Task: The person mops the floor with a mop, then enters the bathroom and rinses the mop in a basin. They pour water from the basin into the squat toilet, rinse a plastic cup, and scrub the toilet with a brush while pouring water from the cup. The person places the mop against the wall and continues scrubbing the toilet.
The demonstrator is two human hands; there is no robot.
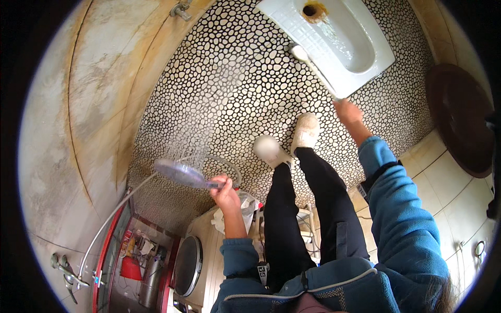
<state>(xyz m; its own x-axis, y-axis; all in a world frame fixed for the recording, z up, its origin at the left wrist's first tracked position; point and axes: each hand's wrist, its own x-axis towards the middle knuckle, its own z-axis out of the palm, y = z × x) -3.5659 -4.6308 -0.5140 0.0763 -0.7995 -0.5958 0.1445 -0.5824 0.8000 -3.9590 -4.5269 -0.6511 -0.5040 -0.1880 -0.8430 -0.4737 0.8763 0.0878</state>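
Note:
My left hand (226, 197) is closed around the handle of a shower head (180, 172), which sprays water onto the pebble-patterned floor (224, 88). In my right hand (348, 112) is the end of a long white toilet brush (318, 73); its head rests by the left edge of the squat toilet (357, 83). The white toilet basin has brown staining around its drain hole. My two pale shoes stand on the floor between my hands, short of the toilet.
A pale hose (112, 216) runs from the shower head to a wall tap (68, 276) at lower left. At right leans a large dark brown basin (459, 120). Near my left side are a washing machine (187, 266) and a red-framed mirror (104, 255). Another tap (181, 11) juts from the far-left wall.

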